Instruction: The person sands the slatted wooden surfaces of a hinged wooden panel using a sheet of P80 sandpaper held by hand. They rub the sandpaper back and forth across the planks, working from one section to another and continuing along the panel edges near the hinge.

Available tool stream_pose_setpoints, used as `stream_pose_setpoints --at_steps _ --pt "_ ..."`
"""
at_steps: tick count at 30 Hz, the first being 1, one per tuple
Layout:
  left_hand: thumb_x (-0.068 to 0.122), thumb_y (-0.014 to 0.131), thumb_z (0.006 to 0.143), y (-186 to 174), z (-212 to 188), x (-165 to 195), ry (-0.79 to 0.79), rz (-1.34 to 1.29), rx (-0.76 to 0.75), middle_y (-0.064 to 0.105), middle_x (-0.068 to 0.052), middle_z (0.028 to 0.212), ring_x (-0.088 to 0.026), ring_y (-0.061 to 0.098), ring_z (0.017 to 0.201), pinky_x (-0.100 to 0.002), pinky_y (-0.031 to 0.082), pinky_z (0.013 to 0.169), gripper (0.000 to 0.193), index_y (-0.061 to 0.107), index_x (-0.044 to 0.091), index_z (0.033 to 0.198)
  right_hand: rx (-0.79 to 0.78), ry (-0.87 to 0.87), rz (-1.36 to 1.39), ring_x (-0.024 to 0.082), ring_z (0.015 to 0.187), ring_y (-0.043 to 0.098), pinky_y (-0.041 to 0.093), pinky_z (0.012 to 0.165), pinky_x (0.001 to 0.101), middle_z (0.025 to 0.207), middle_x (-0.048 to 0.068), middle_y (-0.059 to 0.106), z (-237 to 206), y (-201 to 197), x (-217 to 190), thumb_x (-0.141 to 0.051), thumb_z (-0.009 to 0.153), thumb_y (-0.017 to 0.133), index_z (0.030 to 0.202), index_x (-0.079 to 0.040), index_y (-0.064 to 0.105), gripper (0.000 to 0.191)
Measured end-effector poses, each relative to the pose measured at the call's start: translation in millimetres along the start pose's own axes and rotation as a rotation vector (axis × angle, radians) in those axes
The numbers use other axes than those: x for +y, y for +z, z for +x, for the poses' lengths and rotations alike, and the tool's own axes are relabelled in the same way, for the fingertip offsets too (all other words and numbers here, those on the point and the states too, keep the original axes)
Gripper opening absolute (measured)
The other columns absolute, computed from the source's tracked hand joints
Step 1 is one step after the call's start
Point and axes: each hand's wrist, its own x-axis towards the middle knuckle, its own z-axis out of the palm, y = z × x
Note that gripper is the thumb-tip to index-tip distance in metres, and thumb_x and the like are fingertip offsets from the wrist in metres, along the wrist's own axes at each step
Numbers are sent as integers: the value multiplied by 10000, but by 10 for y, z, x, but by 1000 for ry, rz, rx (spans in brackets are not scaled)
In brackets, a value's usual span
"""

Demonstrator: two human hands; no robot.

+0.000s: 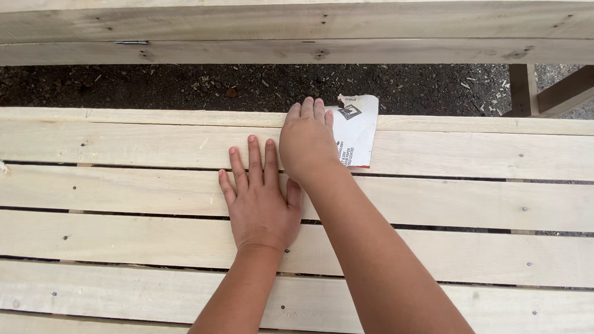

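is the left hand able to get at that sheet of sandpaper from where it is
Probably yes. The left hand lies flat on the wooden slats just short of the sandpaper sheet, but the right hand crosses over between them and already presses on the sheet.

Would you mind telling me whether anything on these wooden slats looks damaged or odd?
The sheet of paper under the right hand has a ragged, torn lower edge. The left hand lies flat on the slats, which look sound.
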Motion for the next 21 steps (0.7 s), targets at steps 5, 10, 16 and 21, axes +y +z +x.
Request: stream_pose_setpoints --at_steps 5,10,16,21 --pt "509 251 973 -30 -9 17 -9 18 4 43 -51 1691 -309 -19 1522 -507 -5 1202 701 134 208 1595 44 -48 57 427 1531 117 155 1186 568 1671 212 150 -847 -271 564 -29 894 537 1566 5 275 722" --pt "482 260 970 67 12 -21 0 -2 13 57 -54 1677 -311 -12 1524 -503 -5 1201 694 151 203 1597 208 -226 -149 358 1517 105 83 1162 605 1656 77 176 -1415 124 550 -488 1020 290 1569 -187 261 627" --pt "417 267 998 155 -15 -56 26 1 108 90 -50 1690 -310 21 1538 -496 5 1222 660 184 200 1615 176 -20 -116 358 1540 80 10 1189 631 1678 69 148 -407 186 642 -495 1042 221 1606 -189 235 641" --pt "359 330 947 103 -21 -72 28 -91 118 144 -50 1693 -311 48 1550 -496 5 1233 701 225 158 1610 167 -189 -96 407 1527 101 42 1179 622 1672 172 150 -1149 130 320 -435 1021 291 1587 -65 242 678"
